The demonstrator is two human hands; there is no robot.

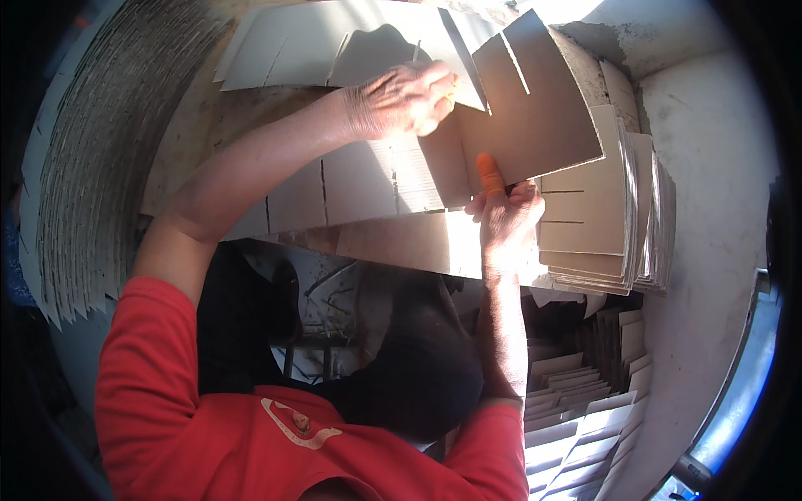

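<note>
My left hand is closed above a long slotted cardboard strip, with a bit of yellow at its fingertips. What those fingers hold, if anything, is hidden. My right hand grips the lower edge of a brown cardboard divider. An orange cover is on one of its fingers, which lies against the board. The divider stands tilted at the strip's right end and has a slot in its upper edge. A second slotted strip lies farther back on the worktop, partly in shadow.
At the left rises a tall stack of cardboard strips. Several short slotted pieces are piled on the right, beside a pale wall. More cardboard partitions stand below right. My legs are under the worktop.
</note>
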